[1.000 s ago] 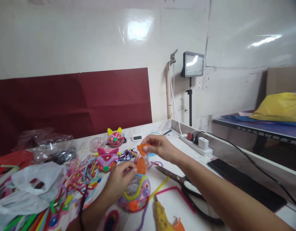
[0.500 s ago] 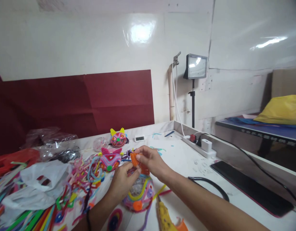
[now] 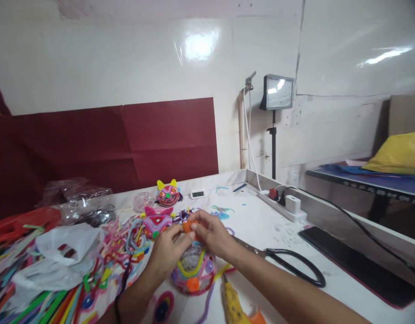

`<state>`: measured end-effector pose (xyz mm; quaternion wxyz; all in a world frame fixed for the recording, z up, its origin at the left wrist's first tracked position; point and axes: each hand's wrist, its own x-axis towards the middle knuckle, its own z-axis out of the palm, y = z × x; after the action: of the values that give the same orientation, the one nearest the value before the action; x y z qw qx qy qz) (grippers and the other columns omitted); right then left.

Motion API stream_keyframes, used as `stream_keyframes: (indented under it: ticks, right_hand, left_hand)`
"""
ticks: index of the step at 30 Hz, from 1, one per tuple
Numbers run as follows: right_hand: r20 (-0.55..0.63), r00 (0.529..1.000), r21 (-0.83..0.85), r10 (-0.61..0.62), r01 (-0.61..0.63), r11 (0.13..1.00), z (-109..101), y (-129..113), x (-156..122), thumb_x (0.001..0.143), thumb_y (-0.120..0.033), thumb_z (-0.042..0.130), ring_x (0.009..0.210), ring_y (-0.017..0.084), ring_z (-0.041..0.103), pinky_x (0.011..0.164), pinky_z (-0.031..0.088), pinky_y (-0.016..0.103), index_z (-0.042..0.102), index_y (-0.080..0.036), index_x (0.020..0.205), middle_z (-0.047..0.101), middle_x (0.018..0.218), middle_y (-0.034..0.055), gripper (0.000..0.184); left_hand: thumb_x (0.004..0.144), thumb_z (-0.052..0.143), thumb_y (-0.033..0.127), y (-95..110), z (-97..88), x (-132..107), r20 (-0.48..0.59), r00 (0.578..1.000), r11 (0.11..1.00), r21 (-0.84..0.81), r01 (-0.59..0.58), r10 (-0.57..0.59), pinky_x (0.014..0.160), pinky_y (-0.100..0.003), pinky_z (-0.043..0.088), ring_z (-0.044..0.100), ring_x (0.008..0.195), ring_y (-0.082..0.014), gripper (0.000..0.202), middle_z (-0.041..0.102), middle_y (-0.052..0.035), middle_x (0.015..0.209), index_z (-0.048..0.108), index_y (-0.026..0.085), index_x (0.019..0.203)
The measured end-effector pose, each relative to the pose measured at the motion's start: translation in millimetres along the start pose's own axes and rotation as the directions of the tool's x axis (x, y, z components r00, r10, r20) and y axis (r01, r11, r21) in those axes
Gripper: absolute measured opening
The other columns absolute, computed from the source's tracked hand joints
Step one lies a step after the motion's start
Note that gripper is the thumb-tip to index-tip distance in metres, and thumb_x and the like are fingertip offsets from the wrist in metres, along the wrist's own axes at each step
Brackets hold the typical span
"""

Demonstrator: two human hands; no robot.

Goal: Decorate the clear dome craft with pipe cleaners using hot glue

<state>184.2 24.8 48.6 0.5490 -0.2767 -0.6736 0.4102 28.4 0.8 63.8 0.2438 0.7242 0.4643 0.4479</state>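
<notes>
Both hands meet above a round, clear-bodied pipe-cleaner craft (image 3: 193, 284) with yellow, pink and blue bands and an orange nose. My left hand (image 3: 167, 252) pinches one side of a small, ribbed orange pipe-cleaner piece (image 3: 187, 226). On its other side, my right hand (image 3: 210, 234) grips the same piece between thumb and fingers. Much of the piece is hidden by the fingers. A yellow glue gun (image 3: 232, 303) lies below my right forearm. Black-handled scissors (image 3: 251, 247) lie partly behind that forearm.
Two finished-looking cat-face crafts (image 3: 168, 195) stand behind my hands. Loose pipe cleaners (image 3: 55, 306) and a white plastic bag (image 3: 69, 243) crowd the left. A power strip (image 3: 297, 216) and a black phone-like slab (image 3: 356, 265) lie right. A small digital clock (image 3: 197, 194) sits at the back.
My fingers have closed further over the orange piece, hiding more of it. The view has shifted slightly, and more of the scissors shows beside my right forearm.
</notes>
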Motion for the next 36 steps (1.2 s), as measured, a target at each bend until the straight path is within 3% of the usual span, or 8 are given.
stream_keyframes:
  ticks: [6,15,19,29,36]
  right_hand:
    - [0.008,1.000,-0.030,-0.017,0.017,0.999,-1,3,0,0.082,-0.029,0.060,0.083,0.019,0.060,0.078,0.046,0.032,0.063,-0.020,0.090,0.066,0.086,0.0016,0.012]
    - [0.010,1.000,-0.025,0.029,-0.029,0.999,-7,5,-5,0.075,-0.028,0.066,0.083,0.020,0.060,0.077,0.047,0.034,0.059,-0.020,0.103,0.063,0.090,0.0023,0.030]
    - [0.016,0.999,0.001,0.037,-0.037,0.999,-8,6,-7,0.074,-0.029,0.067,0.081,0.019,0.060,0.074,0.047,0.032,0.057,-0.021,0.104,0.062,0.088,0.0008,0.033]
    - [0.058,0.997,0.076,0.041,-0.045,0.996,-12,4,-9,0.074,-0.027,0.067,0.078,0.017,0.058,0.075,0.046,0.033,0.055,-0.020,0.104,0.060,0.088,0.0010,0.033]
    - [0.084,0.995,0.145,0.058,-0.069,0.987,-15,4,-13,0.068,-0.017,0.063,0.084,0.018,0.060,0.073,0.047,0.032,0.054,-0.021,0.107,0.062,0.096,0.0028,0.040]
  left_hand:
    - [0.070,0.065,0.039,-2,-1.3,12,-0.109,0.994,0.996,-0.085,0.023,-0.032,0.074,-0.032,0.054,0.068,0.079,-0.0221,0.024,0.070,-0.0031,0.081,0.062,0.020,0.084]
    - [0.064,0.067,0.036,0,-2.9,7,-0.123,0.978,0.956,-0.262,0.130,-0.167,0.064,-0.030,0.054,0.068,0.067,-0.0193,0.038,0.069,-0.0004,0.071,0.070,0.016,0.096]
    - [0.062,0.071,0.035,-4,-4.1,1,-0.146,0.957,0.916,-0.356,0.185,-0.249,0.068,-0.030,0.054,0.069,0.072,-0.0194,0.032,0.072,-0.0029,0.076,0.070,0.015,0.087]
    - [0.051,0.082,0.032,-28,-6.7,-12,-0.224,0.901,0.842,-0.489,0.227,-0.372,0.063,-0.024,0.050,0.065,0.065,-0.0150,0.033,0.067,0.0011,0.066,0.062,0.017,0.073]
    - [0.041,0.086,0.030,-41,-8.9,-17,-0.245,0.872,0.831,-0.487,0.268,-0.424,0.068,-0.028,0.054,0.069,0.073,-0.0207,0.047,0.072,-0.0032,0.071,0.069,0.015,0.082]
